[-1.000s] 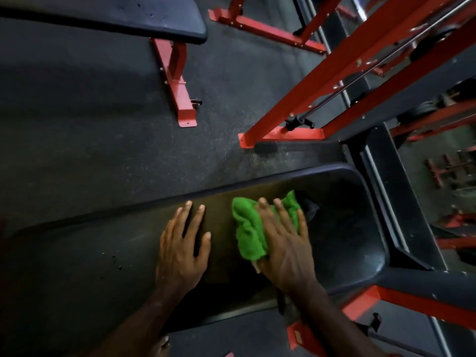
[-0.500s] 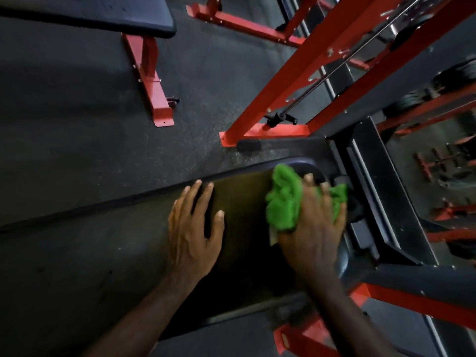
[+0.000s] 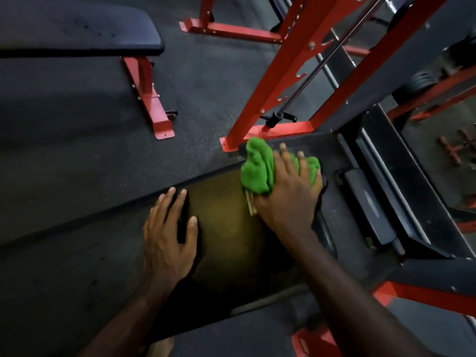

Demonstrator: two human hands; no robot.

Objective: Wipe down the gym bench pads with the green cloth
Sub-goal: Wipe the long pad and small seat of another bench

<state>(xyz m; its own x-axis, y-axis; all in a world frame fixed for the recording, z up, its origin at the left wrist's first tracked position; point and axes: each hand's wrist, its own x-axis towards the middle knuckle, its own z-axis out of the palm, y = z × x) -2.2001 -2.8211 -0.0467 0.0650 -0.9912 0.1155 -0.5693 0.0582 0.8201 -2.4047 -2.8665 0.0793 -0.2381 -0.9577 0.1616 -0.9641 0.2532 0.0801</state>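
Bunching under the person's right hand (image 3: 288,202), the green cloth (image 3: 260,168) now sits at the far end of the bench pad (image 3: 219,215), right at its top edge. A second ago it lay further back on the dark surface, and half a second ago it was partway along, so the stroke has carried it steadily up the pad toward the black frame (image 3: 381,191). The right hand's fingers (image 3: 284,157) lie spread and fairly straight across the cloth, pressing it down rather than closing round it; a fold of green stands up to the left of the hand, and a pale tag shows at the cloth's near edge.

The left hand (image 3: 167,238) rests flat on the pad, fingers straight and slightly apart, holding nothing. It sits in much the same place on the pad as before, which suggests it is bracing while the other hand wipes.

Judging by this, one pass along this stretch is finishing, and the nearer, left part of the pad probably still needs attention. A red upright (image 3: 273,94) rises just beyond the cloth, so a longer stroke would likely run off the pad toward it. Across the rubber floor (image 3: 77,124) stands a second bench (image 3: 77,29) on red legs, apparently not yet reached.
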